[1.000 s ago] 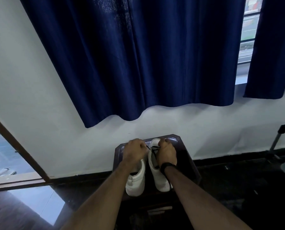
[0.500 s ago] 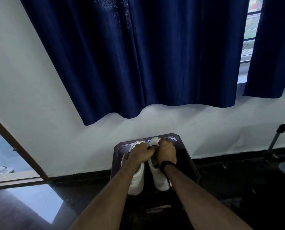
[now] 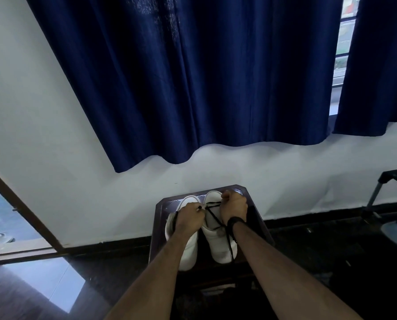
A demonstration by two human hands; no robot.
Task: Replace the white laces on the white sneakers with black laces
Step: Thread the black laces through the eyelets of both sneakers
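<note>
Two white sneakers point(image 3: 218, 239) stood mid-bench point(image 3: 160, 204). Left hand point(image 3: 189, 217) and right hand point(image 3: 233, 207) each pinched an end of the black lace point(image 3: 212, 214): limp, light cord, probably best gripped near its tips.

Long dark blue fabric curtains point(image 3: 192, 77) hang against a white painted wall point(image 3: 42, 135), with a window point(image 3: 341, 54) in the gap between them. A glossy dark tiled floor point(image 3: 331, 262) lies below.
</note>
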